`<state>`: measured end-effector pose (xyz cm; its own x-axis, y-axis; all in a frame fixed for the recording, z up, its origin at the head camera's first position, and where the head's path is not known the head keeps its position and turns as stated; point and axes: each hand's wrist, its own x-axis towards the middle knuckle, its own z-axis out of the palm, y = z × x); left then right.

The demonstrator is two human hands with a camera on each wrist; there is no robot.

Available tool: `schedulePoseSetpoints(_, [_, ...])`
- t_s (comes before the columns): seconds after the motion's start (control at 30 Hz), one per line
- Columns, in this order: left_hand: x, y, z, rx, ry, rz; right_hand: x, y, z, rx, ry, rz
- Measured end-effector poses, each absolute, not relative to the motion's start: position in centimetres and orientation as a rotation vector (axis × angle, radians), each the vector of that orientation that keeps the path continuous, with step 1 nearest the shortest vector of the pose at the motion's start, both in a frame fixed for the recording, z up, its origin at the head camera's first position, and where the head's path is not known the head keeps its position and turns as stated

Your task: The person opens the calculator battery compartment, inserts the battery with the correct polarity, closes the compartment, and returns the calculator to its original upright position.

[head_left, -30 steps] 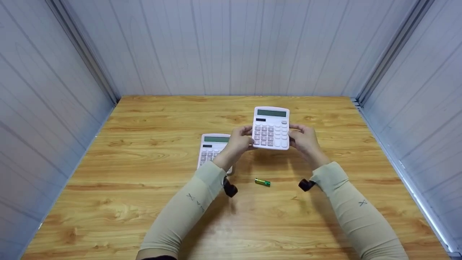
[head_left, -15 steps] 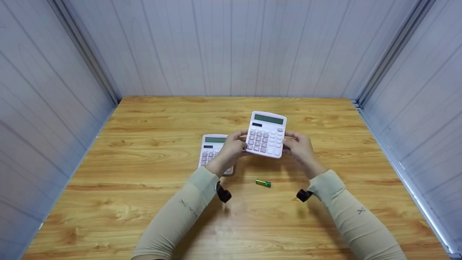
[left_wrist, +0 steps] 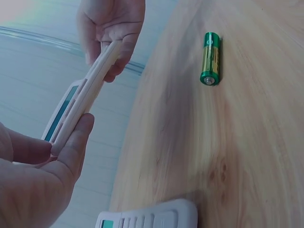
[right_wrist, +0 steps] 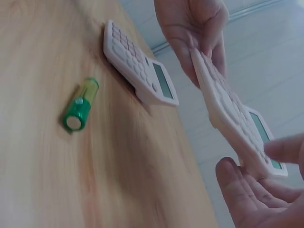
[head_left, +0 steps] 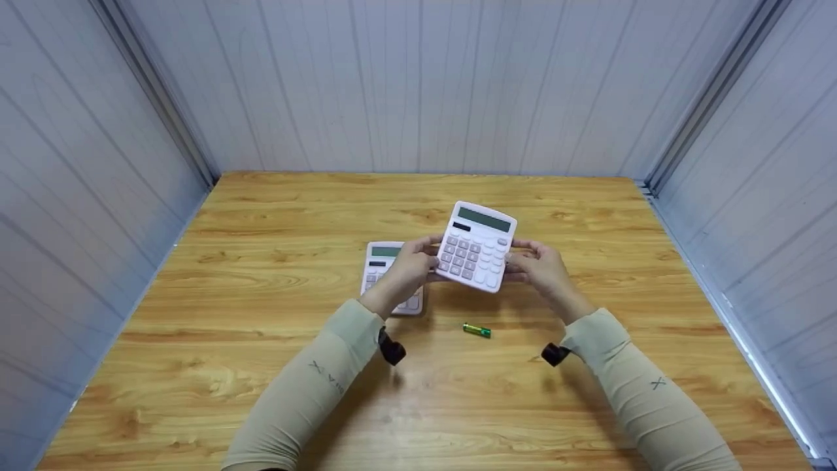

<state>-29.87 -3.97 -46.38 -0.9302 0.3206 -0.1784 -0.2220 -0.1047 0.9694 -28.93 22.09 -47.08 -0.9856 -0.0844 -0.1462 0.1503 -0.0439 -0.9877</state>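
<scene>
Both hands hold a white calculator (head_left: 477, 247) above the table, its keys and screen facing up and its body turned slightly clockwise. My left hand (head_left: 410, 265) grips its left edge, thumb on the front and fingers behind. On the opposite edge, my right hand (head_left: 541, 269) pinches it the same way, as the right wrist view shows with thumb and fingers around the calculator (right_wrist: 232, 114). A second white calculator (head_left: 413, 303) lies on the table, partly hidden by the left hand and forearm. Nearer the front lies a green and gold battery (head_left: 477, 330).
The wooden table (head_left: 196, 340) bears the second calculator and the battery. White panel walls (head_left: 418, 85) stand at the back and on both sides. A black wrist camera (head_left: 392, 350) hangs beneath the left wrist, close above the table.
The held calculator has moved left and a little toward the person, and has turned clockwise. Both hands moved with it, keeping their grip. The other calculator and the battery stayed put.
</scene>
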Motion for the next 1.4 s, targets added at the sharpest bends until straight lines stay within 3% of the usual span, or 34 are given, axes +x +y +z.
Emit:
schedulePoseSetpoints(0.67, [-30.7,-7.4,-46.4,0.367,1.808,1.754,-30.2,24.3,-45.9,-0.063,2.203,-1.841])
schedulePoseSetpoints(1.4, [-32.1,-9.2,-45.9,0.555,1.816,1.52,-29.4,22.5,-45.7,-0.331,2.161,-1.584])
